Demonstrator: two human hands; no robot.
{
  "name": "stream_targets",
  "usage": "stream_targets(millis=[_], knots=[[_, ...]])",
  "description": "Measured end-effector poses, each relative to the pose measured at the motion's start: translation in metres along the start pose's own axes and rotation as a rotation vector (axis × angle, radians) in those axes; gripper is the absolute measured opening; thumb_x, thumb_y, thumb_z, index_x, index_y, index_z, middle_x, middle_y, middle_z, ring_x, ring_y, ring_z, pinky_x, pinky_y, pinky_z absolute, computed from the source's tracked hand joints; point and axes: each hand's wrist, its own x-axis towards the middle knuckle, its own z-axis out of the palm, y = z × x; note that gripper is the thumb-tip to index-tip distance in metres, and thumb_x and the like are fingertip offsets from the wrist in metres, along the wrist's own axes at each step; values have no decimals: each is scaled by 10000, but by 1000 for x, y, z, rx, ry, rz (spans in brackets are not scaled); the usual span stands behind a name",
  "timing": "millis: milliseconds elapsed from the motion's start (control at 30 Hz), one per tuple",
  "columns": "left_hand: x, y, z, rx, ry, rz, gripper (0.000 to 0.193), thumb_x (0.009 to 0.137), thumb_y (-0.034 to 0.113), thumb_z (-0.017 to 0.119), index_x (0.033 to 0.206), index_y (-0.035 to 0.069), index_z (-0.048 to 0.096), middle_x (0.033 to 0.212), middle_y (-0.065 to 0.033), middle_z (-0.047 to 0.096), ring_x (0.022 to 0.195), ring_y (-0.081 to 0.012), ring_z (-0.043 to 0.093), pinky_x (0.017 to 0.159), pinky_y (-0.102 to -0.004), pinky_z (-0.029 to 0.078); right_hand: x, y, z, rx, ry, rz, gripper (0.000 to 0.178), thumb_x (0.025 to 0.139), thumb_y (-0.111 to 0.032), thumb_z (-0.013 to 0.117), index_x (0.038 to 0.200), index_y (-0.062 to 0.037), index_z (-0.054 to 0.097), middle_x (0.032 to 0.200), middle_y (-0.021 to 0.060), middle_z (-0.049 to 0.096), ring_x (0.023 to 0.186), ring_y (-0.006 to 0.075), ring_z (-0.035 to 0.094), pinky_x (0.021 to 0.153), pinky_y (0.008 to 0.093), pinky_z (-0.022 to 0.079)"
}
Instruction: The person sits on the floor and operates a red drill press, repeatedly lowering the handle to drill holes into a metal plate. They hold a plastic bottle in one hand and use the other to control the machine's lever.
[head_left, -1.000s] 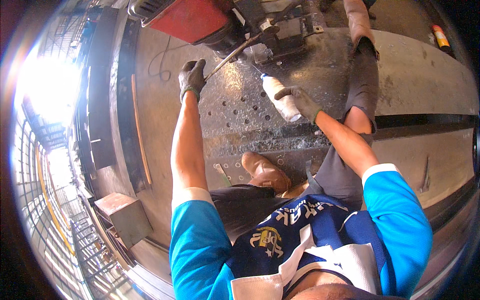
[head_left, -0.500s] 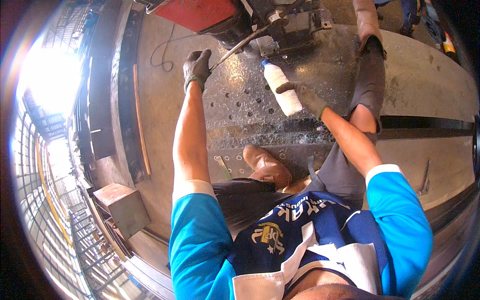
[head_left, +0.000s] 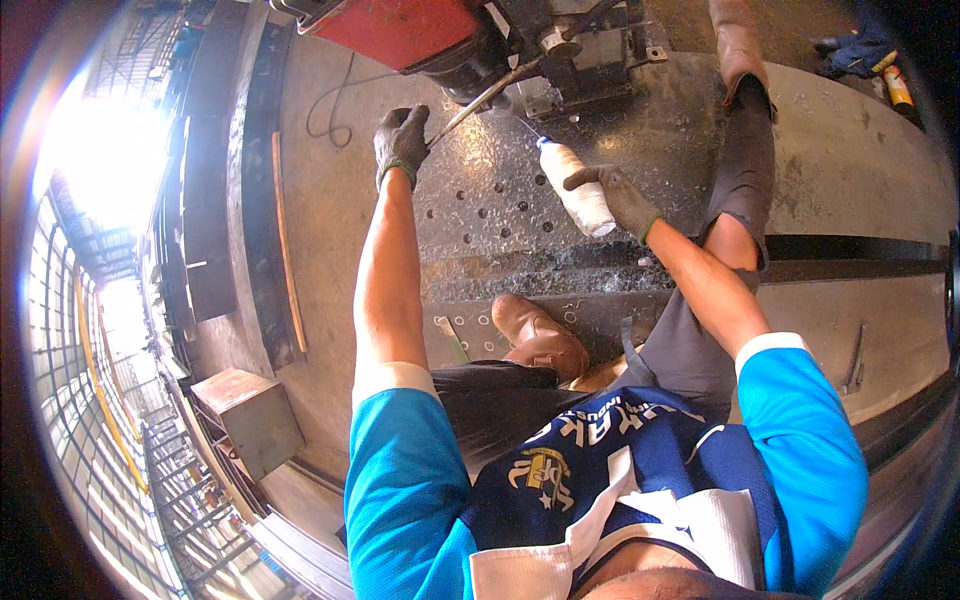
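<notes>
Left hand (head_left: 402,143) round lever (head_left: 490,93), right hand (head_left: 618,200) round bottle (head_left: 574,186) | holed plate (head_left: 478,178) — wet-looking | room: glaring opening (head_left: 105,165) left (window, probably)

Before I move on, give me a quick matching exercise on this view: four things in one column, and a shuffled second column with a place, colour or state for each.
Things
1. White bottle
2. Metal lever
3. Grey box
4. Machine casing

Places, colours, states
A. Near end at the gloved left hand
B. Red, at the upper edge
C. In the grip of the gloved right hand
D. Low on the left side

Pairs: 1-C, 2-A, 3-D, 4-B
</notes>
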Motion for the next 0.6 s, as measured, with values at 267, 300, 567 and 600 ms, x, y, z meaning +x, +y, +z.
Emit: stream_targets(millis=[267, 300, 567, 600], knots=[[5, -6, 4, 39, 36, 65, 479, 879, 404, 750, 1148, 7, 753, 1000, -183, 773, 796, -261, 739, 681, -411, 580, 5, 16, 0, 8, 19, 47, 450, 1095, -314, 416, 1110, -30, 765, 1009, 106, 747, 829, 147, 710, 773, 291, 600], [5, -6, 4, 33, 30, 79, 484, 879, 407, 750, 1153, 9, 752, 1014, -183, 774, 800, -263, 740, 688, -411, 581, 6, 17, -1, -46, 36, 47, 460, 1096, -317, 406, 1109, -30, 766, 1007, 104, 748, 827, 145, 709, 769, 289, 599], [0, -5, 6, -14, 44, 70, 473, 884, 415, 741, 1129, 11, 759, 1002, -164, 767, 794, -251, 725, 703, -387, 564, -8, 1, -2, 104, -104, 10, 1008, 768, -941, 496, 1161, -43, 731, 1012, 81, 737, 833, 156, 716, 761, 320, 610], [0, -6, 6, 9, 45, 48, 485, 875, 421, 745, 1135, 11, 763, 1025, -180, 774, 807, -269, 744, 704, -391, 578, -9, 1, 0, 111, -93, -21, 997, 774, -935, 502, 1162, -47, 731, 1015, 79, 736, 831, 158, 717, 755, 323, 612]])
